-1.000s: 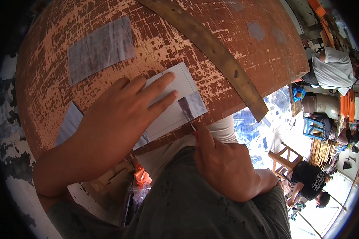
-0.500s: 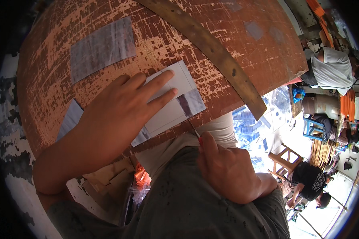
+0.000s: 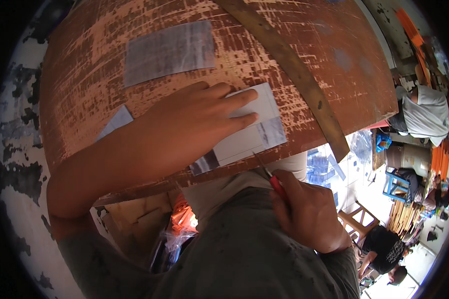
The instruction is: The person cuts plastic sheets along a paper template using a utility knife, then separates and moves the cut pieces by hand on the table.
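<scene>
- Head view: white card (image 3: 240,144) lying on the worn brown table (image 3: 356,97), at its near edge
- Left hand (image 3: 199,110) lies flat over the card, fingers extended, gripping nothing visible
- Right hand (image 3: 308,209) wrapped around a red-handled knife (image 3: 278,186), tip just beside the card's near edge
- Grey sheet (image 3: 170,52) beyond the card, leftward
- Long brownish strip (image 3: 307,87) right of the card

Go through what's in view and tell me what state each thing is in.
Left hand: spread flat, pressing on the white card
Right hand: closed around the red-handled knife
Red-handled knife: blade bare, tip near the white card
White card: flat, line-marked, partly covered
Grey sheet: lying flat, uncovered
Brown strip: spotted, one end past the table edge
Tabletop: scratched, surface worn
</scene>
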Demonstrator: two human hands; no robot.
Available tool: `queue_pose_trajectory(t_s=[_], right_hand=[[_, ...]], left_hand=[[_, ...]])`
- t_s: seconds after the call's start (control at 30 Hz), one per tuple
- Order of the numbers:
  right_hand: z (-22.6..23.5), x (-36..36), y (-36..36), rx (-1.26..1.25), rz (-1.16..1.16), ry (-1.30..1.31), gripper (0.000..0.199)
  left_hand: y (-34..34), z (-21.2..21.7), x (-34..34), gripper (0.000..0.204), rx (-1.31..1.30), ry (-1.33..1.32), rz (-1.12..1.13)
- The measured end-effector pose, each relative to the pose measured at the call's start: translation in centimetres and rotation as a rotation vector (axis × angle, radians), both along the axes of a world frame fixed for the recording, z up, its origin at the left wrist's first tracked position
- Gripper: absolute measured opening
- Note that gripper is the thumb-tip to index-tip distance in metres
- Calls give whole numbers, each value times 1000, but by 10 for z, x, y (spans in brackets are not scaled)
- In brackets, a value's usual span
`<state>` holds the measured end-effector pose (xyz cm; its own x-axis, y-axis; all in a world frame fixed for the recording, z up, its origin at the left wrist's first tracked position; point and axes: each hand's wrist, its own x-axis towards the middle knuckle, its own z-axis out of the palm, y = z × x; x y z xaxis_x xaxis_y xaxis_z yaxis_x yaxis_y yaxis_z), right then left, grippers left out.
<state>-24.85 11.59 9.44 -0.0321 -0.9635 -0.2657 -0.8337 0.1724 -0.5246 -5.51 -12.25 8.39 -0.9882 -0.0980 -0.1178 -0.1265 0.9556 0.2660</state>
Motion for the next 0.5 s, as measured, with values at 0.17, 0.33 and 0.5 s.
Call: queue_pose_trajectory(t_s=[0.17, 0.33, 0.5], right_hand=[[-22, 30, -7, -151, 80, -3, 42], [-24, 56, -16, -51, 70, 51, 60], [-21, 70, -25, -46, 84, 113, 73]], left_hand=[[-7, -12, 6, 75, 27, 104, -54], [-7, -18, 8, 73, -23, 188, -81], [-9, -13, 6, 63, -54, 136, -119]])
